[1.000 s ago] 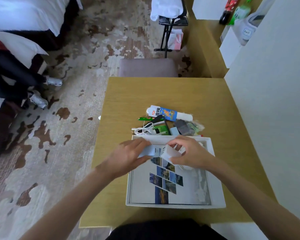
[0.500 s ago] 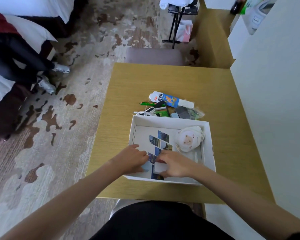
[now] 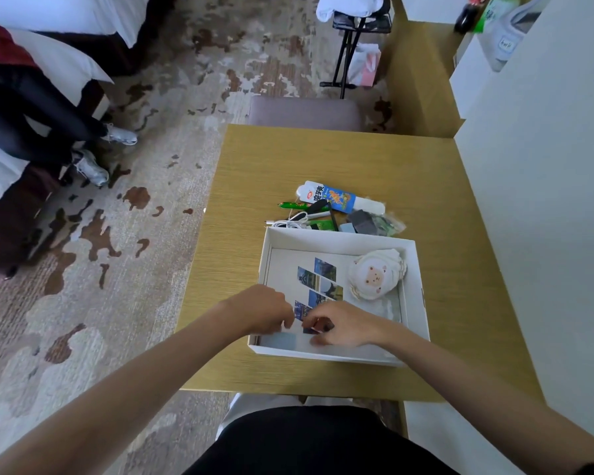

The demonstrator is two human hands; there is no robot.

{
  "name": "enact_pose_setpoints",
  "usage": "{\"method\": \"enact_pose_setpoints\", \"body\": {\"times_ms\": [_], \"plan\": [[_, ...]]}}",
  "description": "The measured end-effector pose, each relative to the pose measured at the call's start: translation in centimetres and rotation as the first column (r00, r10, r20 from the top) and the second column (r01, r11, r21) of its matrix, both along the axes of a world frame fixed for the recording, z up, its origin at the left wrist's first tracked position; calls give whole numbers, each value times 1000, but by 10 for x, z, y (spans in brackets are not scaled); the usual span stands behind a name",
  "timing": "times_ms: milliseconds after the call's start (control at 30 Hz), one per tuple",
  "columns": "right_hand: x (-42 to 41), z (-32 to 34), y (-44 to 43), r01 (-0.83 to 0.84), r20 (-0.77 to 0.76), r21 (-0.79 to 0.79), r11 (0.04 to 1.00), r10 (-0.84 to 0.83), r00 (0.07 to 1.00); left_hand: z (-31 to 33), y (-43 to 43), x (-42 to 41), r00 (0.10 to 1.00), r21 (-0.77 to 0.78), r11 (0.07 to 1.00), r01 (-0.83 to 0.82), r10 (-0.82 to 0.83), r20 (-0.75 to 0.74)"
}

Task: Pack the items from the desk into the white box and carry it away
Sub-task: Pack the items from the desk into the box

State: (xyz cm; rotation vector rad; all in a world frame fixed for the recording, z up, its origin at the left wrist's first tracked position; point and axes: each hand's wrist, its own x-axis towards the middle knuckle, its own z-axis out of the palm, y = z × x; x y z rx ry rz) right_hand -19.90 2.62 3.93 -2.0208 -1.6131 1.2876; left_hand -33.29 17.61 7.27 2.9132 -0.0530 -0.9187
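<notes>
A tan wood-grain desk (image 3: 426, 200) stands against a pale wall, over patchy brown-and-grey carpet (image 3: 83, 303). The white box (image 3: 415, 269) sits on its near half. Inside, left hand (image 3: 261, 310) and right hand (image 3: 343, 323) curl loosely, fingers bent, holding nothing discernible.

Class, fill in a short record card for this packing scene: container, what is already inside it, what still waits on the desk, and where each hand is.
Container: white box, open, on the wooden desk
Inside: printed sheet with photos; round sheep-face plush in the far right corner
Still on desk: blue and white packet, green pen, white cable, small dark items beyond the box
Left hand: inside the box at its near edge
Right hand: inside the box beside the left; what it holds is unclear
</notes>
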Motion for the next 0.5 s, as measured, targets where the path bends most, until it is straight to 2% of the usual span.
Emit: {"method": "enact_pose_setpoints", "body": {"times_ms": [100,167,233,300,367,433,500], "plan": [[21,17,3,199,-54,119,973,-193,980,13,15,8,970,-132,987,-92,119,212],[40,32,7,321,-74,238,917,-313,947,20,31,14,888,-215,965,-150,227,400],[59,47,13,410,-95,336,848,-403,910,26,45,26,771,-316,924,-218,361,525],[77,59,19,480,-99,383,789,-481,871,30,57,45,664,-433,852,-295,509,548],[96,66,27,535,-85,403,742,-552,829,33,69,67,617,-493,792,-359,598,511],[116,63,41,564,-7,385,731,-609,793,32,81,88,616,-505,758,-412,640,459],[134,53,58,576,141,298,761,-632,762,26,90,107,646,-492,739,-460,659,386]]}}
